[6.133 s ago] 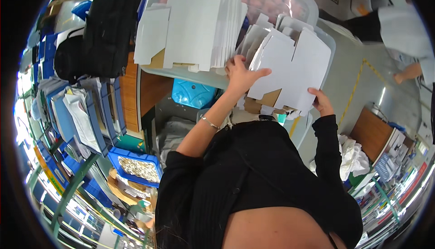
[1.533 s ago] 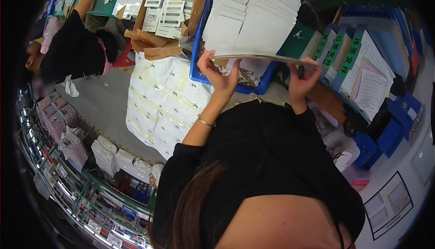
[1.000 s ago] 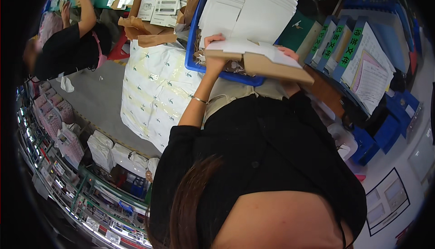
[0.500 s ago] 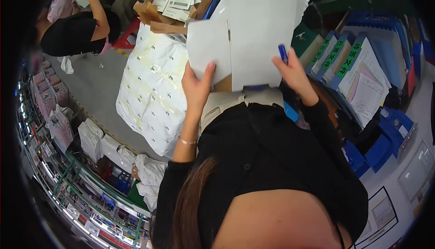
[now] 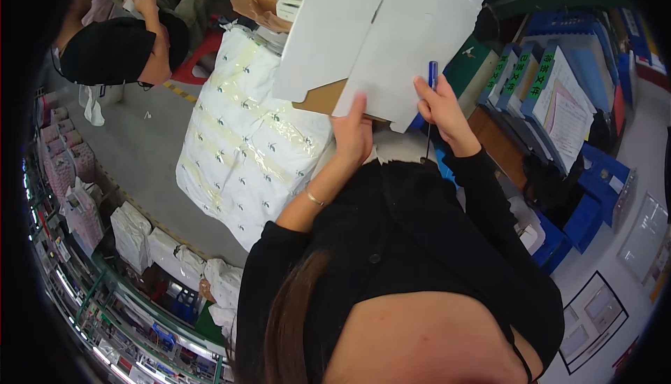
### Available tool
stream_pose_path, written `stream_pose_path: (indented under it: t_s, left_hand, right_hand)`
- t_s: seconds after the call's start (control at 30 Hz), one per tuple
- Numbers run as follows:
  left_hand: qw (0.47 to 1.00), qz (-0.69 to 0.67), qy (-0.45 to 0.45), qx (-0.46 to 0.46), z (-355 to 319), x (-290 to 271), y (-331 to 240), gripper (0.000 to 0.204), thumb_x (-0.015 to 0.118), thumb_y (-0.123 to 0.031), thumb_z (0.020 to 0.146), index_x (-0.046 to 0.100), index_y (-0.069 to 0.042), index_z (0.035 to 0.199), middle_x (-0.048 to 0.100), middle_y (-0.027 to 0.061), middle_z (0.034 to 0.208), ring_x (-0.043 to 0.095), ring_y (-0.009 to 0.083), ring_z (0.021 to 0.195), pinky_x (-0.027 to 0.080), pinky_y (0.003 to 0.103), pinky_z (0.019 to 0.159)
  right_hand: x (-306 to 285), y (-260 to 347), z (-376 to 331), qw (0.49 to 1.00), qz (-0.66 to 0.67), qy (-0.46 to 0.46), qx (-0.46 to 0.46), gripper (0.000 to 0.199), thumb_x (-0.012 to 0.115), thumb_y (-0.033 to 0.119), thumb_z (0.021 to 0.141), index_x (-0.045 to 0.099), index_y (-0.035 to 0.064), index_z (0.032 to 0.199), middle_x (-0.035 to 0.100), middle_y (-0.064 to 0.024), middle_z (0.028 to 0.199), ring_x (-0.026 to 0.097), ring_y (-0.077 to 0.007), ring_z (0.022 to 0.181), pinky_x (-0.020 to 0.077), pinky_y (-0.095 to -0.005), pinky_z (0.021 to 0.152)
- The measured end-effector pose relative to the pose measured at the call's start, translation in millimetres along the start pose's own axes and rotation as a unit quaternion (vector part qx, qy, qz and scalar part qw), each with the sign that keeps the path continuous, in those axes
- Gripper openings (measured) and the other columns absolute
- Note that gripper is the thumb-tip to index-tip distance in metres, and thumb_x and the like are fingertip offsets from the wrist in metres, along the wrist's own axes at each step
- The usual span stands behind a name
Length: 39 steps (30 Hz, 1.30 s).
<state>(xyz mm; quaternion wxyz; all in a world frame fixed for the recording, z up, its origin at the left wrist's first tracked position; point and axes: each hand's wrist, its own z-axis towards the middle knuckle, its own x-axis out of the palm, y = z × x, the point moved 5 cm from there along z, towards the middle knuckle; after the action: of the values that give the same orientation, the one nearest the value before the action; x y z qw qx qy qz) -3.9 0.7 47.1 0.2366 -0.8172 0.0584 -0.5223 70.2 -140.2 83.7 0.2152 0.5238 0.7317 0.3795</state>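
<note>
Cardboard is resting in my left hand, thumb gripping its near edge; my right hand is pinching a pen (blue, from here).

one held flat white carton, one blue pen, three green-labelled binders, one bracelet, one co-worker

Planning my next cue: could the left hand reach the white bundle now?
Probably yes: the left hand holds the card, but nothing visible blocks its way to the white bundle.
</note>
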Motion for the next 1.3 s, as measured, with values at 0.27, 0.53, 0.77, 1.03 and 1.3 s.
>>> stream_pose_path:
  t_s: [0.27,0.53,0.77,1.03,1.3]
  left_hand:
    - [0.917,0.302,-0.102,0.24,9,-18,-109,0.047,0.064,0.002,0.072,0.045,0.002,0.115,0.059,0.0153,0.099,0.06,0.0208,0.08,0.051,0.03,0.073]
    - [0.893,0.377,-0.11,0.219,-51,-14,-103,0.054,0.073,-0.006,0.065,0.047,0.001,0.113,0.058,0.0136,0.102,0.058,0.0212,0.084,0.047,0.031,0.079]
    - [0.994,0.02,-0.103,-0.021,-84,-47,-83,0.056,0.073,-0.011,0.066,0.048,0.0,0.115,0.056,0.0157,0.109,0.056,0.0225,0.093,0.043,0.032,0.084]
    - [0.925,0.378,0.001,-0.018,-118,-46,-80,0.058,0.076,-0.021,0.067,0.051,-0.001,0.116,0.057,0.0159,0.112,0.057,0.0271,0.096,0.044,0.035,0.086]
    - [0.91,0.344,0.211,0.095,-97,31,-75,0.06,0.074,-0.025,0.07,0.049,0.0,0.119,0.057,0.0174,0.112,0.059,0.0314,0.096,0.047,0.039,0.087]
  right_hand:
    - [-50,83,-19,0.918,-0.16,-0.209,-0.296,0.031,0.048,0.015,0.09,0.048,-0.0022,0.116,0.059,-0.0114,0.101,0.052,-0.0104,0.067,0.0428,-0.0204,0.062]
    - [-10,59,-43,0.953,-0.2,-0.086,-0.211,0.041,0.05,0.015,0.089,0.042,-0.0046,0.123,0.058,-0.0095,0.096,0.052,-0.0144,0.084,0.0415,-0.0221,0.077]
    - [-20,20,-57,0.96,-0.128,-0.153,-0.198,0.041,0.049,0.015,0.089,0.039,-0.0044,0.124,0.055,-0.0089,0.095,0.05,-0.0138,0.082,0.0407,-0.0227,0.076]
    - [-16,36,-77,0.933,-0.128,-0.119,-0.315,0.038,0.044,0.01,0.09,0.039,-0.0041,0.125,0.055,-0.0126,0.105,0.051,-0.0155,0.086,0.0395,-0.0244,0.081]
    - [-19,38,-92,0.942,-0.013,-0.014,-0.336,0.042,0.041,0.012,0.091,0.033,-0.0037,0.129,0.048,-0.0124,0.124,0.049,-0.0168,0.102,0.0345,-0.0253,0.091]
